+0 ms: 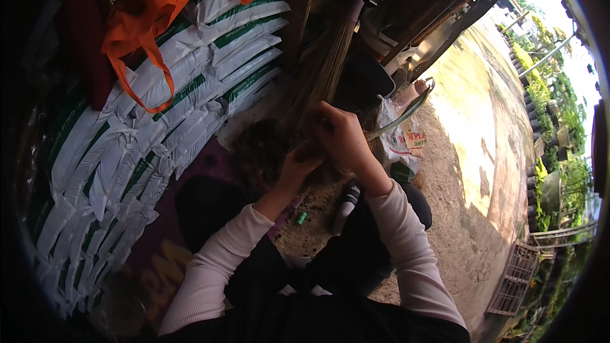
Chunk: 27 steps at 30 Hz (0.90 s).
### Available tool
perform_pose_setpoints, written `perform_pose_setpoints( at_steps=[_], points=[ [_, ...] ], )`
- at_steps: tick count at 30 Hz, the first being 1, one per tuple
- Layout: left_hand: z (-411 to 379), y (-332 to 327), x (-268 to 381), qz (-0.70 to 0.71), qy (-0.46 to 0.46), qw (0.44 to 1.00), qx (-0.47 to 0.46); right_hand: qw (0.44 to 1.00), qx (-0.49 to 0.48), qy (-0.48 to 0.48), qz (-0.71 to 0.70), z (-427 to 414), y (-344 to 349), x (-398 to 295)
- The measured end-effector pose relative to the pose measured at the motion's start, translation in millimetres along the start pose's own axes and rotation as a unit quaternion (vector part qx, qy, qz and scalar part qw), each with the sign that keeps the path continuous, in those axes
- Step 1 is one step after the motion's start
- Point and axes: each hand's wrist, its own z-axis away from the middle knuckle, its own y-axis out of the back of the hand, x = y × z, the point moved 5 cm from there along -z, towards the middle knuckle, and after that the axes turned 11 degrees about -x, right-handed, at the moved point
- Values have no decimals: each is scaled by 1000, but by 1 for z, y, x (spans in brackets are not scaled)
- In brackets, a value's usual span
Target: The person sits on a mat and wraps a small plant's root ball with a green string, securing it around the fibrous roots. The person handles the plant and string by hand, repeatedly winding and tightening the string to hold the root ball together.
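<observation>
My left hand (302,159) is low and near the picture's centre, its fingers around something dark that I cannot make out. Just above and to the right, my right hand (336,133) is bent over the same spot, with its fingertips in shadow. Dark loose matter, perhaps soil (259,138), lies on the ground left of the hands. A long green leaf (405,114) sticks out to the right of my right hand; whether I hold it cannot be told. Beyond the hands stands a stick broom (333,64). Between my legs a small green cylinder (301,218) rests on the ground.
White and green plastic sacks (190,90) are stacked on the left, with an orange cloth bag (150,24) on top. A crumpled white printed sack (400,138) lies at right beside rough concrete ground (457,152). Wooden posts and a dark container (364,76) stand ahead. A metal rack (514,278) is at lower right.
</observation>
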Motion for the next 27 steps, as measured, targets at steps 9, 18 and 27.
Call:
perform_pose_setpoints(
  at_steps=[9,18,27],
  points=[
    [5,-7,-23,-81,34,995,-53,989,-141,18,40,-24,-54,40],
    [4,-2,-24,-19,35,999,-19,992,-122,-3,42,-37,-47,24],
    [-6,6,-33,308,84,947,-44,999,-5,18,33,1,-17,-13]
  ],
)
